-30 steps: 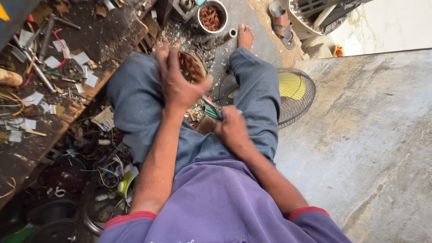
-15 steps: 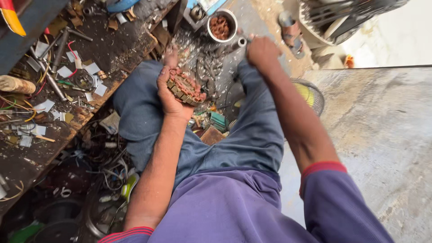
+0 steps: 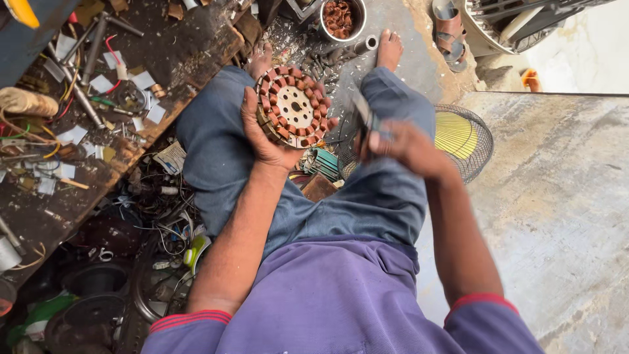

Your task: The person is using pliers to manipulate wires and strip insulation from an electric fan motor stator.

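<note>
Since half a second ago our right hand has pulled back, clenched on a blurred tool; our left hand grips the copper-wound stator.

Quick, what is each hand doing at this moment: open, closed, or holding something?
Left hand: closed around the round motor stator with copper windings.
Right hand: closed on a small metal tool; blurred, so its kind cannot be told.

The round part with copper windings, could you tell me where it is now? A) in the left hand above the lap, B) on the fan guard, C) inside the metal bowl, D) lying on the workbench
A: the left hand grips the round wound part by its edge, above the lap.
</note>
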